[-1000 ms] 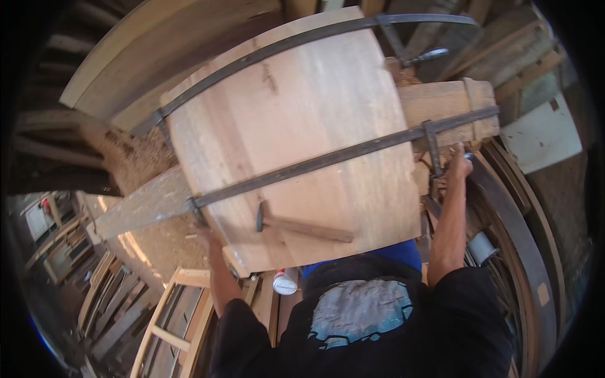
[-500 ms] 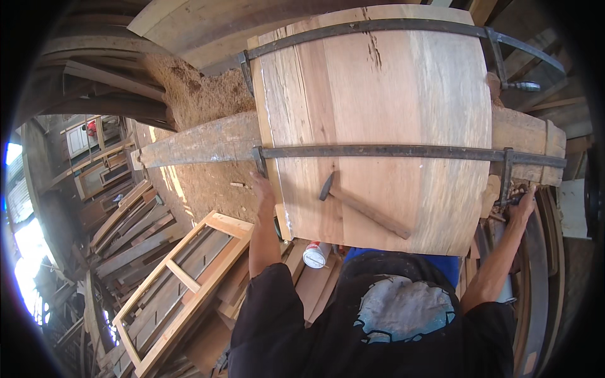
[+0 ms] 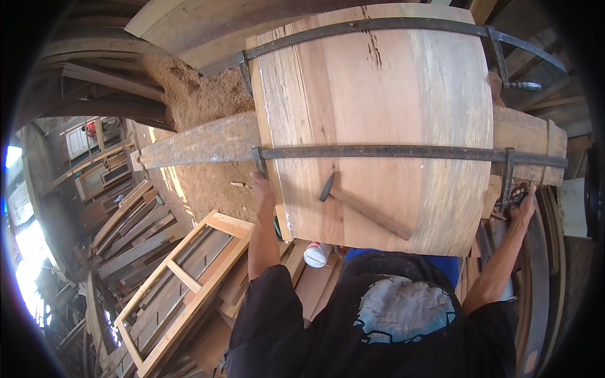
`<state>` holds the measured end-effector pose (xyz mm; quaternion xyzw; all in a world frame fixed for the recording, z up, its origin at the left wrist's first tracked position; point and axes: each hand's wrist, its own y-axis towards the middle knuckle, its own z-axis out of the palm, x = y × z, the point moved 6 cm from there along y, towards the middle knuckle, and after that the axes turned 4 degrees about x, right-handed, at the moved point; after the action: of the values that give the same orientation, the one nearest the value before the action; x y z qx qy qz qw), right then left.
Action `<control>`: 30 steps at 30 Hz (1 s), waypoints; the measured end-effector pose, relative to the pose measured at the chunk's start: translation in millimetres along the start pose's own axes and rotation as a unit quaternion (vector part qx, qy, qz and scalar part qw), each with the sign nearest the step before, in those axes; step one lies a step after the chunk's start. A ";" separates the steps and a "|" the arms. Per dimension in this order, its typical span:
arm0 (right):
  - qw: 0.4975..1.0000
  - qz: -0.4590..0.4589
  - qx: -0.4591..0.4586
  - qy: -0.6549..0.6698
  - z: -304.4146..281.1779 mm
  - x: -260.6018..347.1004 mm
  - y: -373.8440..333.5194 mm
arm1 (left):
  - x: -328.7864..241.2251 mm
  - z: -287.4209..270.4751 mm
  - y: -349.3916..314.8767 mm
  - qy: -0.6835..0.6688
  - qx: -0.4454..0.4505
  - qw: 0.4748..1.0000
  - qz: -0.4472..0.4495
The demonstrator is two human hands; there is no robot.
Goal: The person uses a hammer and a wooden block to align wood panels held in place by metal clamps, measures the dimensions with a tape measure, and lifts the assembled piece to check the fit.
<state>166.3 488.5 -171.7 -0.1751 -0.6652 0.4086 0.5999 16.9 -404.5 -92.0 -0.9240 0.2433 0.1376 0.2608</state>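
A wide panel of glued boards lies in front of me, held between two metal bar clamps. The nearer bar clamp crosses it from left to right. At that clamp's left jaw, my left hand rests against the panel's left edge; its fingers are mostly hidden. My right hand is closed around the dark screw handle at the same clamp's right end. A hammer with a wooden handle lies on the panel, its dark head toward the left. The farther bar clamp spans the panel's far side.
Beneath the panel runs a thick wooden beam. A pale wooden frame leans at lower left, near stacked boards. Close to my body stands a white container. Sawdust is heaped at far left.
My right hand has shifted very slightly at the clamp's handle. The left hand, the panel and the hammer keep their places.
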 end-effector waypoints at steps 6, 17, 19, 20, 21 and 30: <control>0.977 0.024 -0.164 -0.136 -1.7 -1.5 -17.2 | -20.1 12.6 -18.6 -0.036 -0.009 0.998 0.045; 0.998 -0.025 -0.047 -0.025 11.0 4.2 -20.1 | -9.5 5.4 -8.7 -0.051 0.024 0.998 0.043; 0.959 -0.062 -0.204 -0.185 12.9 7.4 -31.4 | -10.2 3.6 -9.1 -0.050 0.006 0.997 0.053; 0.976 -0.027 -0.183 -0.115 28.2 6.2 -49.0 | -10.4 4.0 -10.9 -0.025 0.006 0.999 0.043; 0.976 -0.026 -0.184 -0.117 11.6 2.6 -37.7 | -10.5 4.7 -12.8 -0.001 0.007 0.999 0.032; 0.986 0.009 0.146 0.077 33.9 -1.9 -37.7 | -2.0 -3.4 -14.5 -0.011 -0.034 0.999 0.022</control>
<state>144.5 453.0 -142.6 -0.1224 -0.5489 0.4921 0.6646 23.2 -394.8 -82.4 -0.9253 0.2556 0.1615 0.2291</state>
